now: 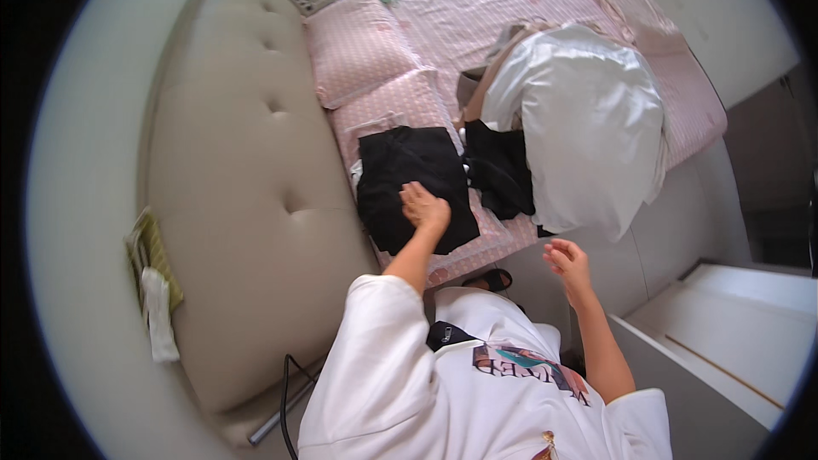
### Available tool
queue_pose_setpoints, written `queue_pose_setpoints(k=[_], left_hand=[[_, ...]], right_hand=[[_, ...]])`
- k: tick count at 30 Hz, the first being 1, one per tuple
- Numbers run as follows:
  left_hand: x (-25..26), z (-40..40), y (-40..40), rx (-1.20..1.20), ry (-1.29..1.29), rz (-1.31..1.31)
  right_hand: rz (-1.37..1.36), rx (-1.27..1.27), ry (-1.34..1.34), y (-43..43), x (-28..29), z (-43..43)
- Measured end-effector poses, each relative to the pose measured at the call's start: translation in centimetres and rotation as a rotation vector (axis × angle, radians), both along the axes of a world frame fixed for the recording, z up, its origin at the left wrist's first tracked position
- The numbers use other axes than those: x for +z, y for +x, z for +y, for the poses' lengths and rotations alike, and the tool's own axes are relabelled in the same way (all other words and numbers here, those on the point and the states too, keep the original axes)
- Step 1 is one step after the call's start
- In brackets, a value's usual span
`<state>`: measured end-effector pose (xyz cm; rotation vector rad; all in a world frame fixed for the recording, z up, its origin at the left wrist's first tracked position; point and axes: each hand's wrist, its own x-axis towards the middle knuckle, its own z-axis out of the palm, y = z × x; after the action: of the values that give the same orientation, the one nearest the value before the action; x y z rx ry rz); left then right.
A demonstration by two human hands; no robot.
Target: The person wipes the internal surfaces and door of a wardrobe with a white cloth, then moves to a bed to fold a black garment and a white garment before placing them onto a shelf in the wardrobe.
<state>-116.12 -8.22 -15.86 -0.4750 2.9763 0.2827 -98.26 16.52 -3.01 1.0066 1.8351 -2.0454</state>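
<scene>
My left hand [425, 207] rests on a folded black garment [409, 160], its fingers extended over the cloth. The black garment lies on a pink patterned pillow [422, 92] near the headboard, with lighter cloth showing at its back and left edges. My right hand [569, 265] is raised off the bed's near edge with its fingers slightly bent and nothing in it. Just beyond it, a white shirt [591, 115] lies spread over other clothes and hangs past the edge. Between the shirt and the folded garment is a crumpled black garment [498, 169].
A beige padded headboard [236, 172] stands at the left, with a green cloth [163, 262] and a white cloth [158, 316] over its edge. A second pink pillow [358, 45] lies farther back. White furniture [709, 345] stands at lower right. A dark sandal [492, 280] is below the bed edge.
</scene>
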Motion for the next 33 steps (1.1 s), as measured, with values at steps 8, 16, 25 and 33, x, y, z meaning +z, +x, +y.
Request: queue_pose_setpoints(k=[8, 16, 25, 33], left_hand=[[6.1, 10.9, 5.6, -1.063, 0.157, -0.301], [8.6, 18.1, 9.4, -0.741, 0.656, -0.022], [2.2, 11.8, 13.8, -0.731, 0.432, -0.495], [7.1, 9.0, 6.9, -1.033, 0.14, -0.447]], right_hand=[[0.179, -0.047, -0.054, 5.2, 2.8, 3.0], [0.133, -0.195, -0.082, 13.4, 2.0, 6.0], [0.023, -0.223, -0.173, 16.5, -0.6, 5.8], [-0.102, -0.105, -0.17, 12.7, -5.5, 2.9]])
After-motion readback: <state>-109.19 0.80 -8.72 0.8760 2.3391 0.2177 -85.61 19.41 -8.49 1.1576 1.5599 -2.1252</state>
